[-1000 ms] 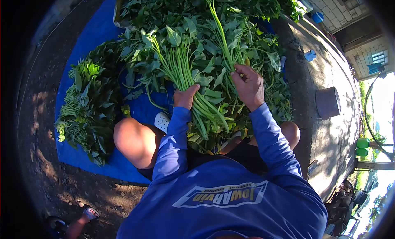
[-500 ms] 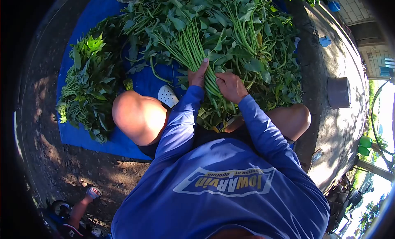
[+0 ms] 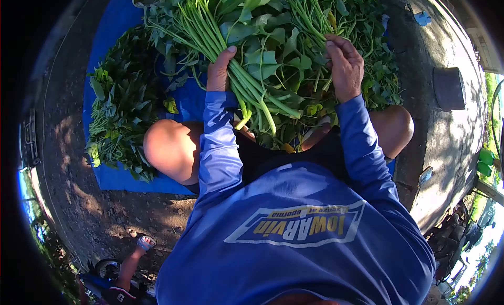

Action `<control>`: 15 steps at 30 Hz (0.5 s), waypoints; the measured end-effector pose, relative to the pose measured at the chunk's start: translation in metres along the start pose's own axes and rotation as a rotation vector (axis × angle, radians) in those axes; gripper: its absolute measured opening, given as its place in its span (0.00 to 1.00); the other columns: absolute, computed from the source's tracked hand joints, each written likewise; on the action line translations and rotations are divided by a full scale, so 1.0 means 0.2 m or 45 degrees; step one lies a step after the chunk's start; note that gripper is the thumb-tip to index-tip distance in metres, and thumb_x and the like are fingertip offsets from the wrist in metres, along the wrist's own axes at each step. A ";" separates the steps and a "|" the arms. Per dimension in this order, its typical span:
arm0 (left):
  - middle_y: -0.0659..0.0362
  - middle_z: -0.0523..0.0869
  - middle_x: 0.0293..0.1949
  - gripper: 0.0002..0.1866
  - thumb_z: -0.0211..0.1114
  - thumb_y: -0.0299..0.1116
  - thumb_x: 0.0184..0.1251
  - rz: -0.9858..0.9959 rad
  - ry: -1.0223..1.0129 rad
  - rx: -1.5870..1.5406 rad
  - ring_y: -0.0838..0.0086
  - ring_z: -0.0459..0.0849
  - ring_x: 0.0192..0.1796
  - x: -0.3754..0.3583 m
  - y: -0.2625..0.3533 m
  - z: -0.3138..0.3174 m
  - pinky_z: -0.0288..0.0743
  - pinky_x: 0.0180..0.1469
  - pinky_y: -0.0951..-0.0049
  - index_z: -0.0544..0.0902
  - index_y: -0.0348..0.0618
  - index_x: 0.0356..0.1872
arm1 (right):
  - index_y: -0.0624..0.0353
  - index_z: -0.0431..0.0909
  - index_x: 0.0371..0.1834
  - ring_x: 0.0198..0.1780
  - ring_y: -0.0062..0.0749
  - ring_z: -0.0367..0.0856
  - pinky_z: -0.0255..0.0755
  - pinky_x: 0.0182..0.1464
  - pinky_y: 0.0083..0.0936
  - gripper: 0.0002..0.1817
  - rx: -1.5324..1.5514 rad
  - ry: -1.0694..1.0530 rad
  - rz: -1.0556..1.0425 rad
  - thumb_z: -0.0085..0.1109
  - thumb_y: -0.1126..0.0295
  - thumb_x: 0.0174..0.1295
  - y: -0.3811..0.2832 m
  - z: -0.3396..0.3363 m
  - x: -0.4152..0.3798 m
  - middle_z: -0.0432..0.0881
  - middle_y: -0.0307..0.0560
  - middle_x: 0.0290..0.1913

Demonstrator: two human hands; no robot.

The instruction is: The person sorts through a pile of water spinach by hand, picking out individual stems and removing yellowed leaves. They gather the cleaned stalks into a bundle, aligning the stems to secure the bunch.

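My left hand (image 3: 219, 71) is wrapped round a bundle of long green stems (image 3: 239, 76), thumb on top; the cut ends point down toward my lap and the leaves spread away at the top. To the right, my right hand (image 3: 346, 67) is apart from that bundle. Its thumb and index finger are pressed together at the stems of the leafy pile (image 3: 310, 21); what they pinch, if anything, is too small to name. Loose leaves and stems lie between my bent knees.
A blue tarp (image 3: 123, 181) lies under the greens. Another leafy heap (image 3: 123, 100) is at the left. A grey cylindrical block (image 3: 449, 88) stands on the concrete at the right. A person's leg and sandalled foot (image 3: 145, 243) show at the lower left, by a wheel.
My right hand has left the bundle and moved right to the pile. My left hand has shifted left with the bundle, whose lower ends now fan out. The view has shifted.
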State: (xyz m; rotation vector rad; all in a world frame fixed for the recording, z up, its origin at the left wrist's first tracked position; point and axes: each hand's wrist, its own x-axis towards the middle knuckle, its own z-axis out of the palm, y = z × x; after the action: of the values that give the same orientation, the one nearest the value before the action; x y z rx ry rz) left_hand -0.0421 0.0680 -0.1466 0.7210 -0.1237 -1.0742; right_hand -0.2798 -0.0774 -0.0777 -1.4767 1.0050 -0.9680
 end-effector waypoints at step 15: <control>0.47 0.92 0.49 0.32 0.71 0.53 0.69 0.141 0.066 -0.043 0.57 0.93 0.43 -0.06 0.15 0.02 0.90 0.47 0.57 0.81 0.35 0.63 | 0.60 0.91 0.51 0.43 0.22 0.88 0.80 0.48 0.25 0.13 -0.386 -0.290 0.068 0.67 0.67 0.68 0.09 -0.23 -0.02 0.93 0.43 0.41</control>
State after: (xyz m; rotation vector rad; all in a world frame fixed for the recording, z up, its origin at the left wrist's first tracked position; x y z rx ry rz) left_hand -0.0263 0.0835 -0.1223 0.7031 -0.0995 -0.9489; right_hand -0.3256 -0.0884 -0.0903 -1.7558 1.0492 -0.6099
